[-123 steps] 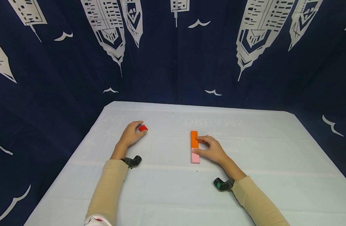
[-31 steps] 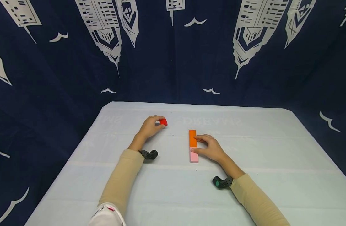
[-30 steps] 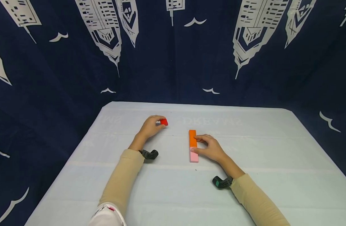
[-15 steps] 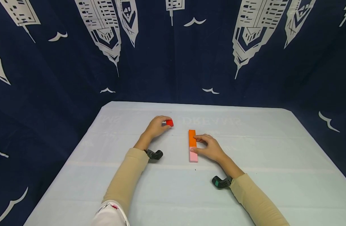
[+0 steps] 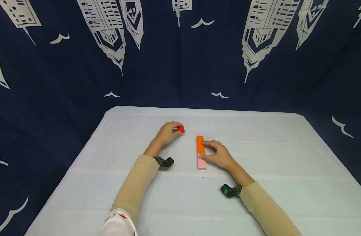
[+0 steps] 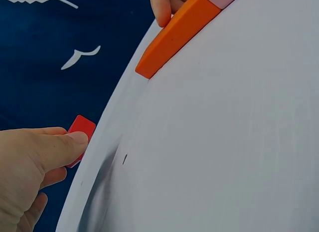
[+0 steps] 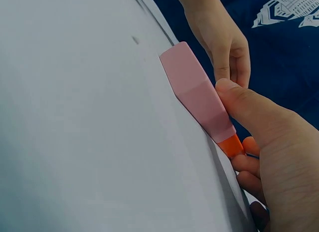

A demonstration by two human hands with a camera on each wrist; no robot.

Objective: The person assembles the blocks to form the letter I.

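Between thumb and fingers my left hand [image 5: 166,132] pinches a small red block [image 5: 180,129], just left of and beyond the row on the table. In the left wrist view the thumb lies across the red block's face [image 6: 83,124]. An orange block [image 5: 199,144] and a pink block [image 5: 201,164] lie end to end, orange at the far end. My right hand [image 5: 221,156] rests against the row's right side, thumb on the pink block and fingertips on the orange block. The right wrist view shows the pink block [image 7: 192,85] close up, with most of the orange block hidden behind it.
A white cloth covers the table [image 5: 174,203]. Behind it hangs a dark blue curtain [image 5: 180,72] with pale buildings and birds. Black cameras sit on both wrists, the left camera [image 5: 165,162] near the row's left side.
My left hand has carried the red block rightward over the table, closer to the orange block. The right hand and the orange and pink row stay in place.
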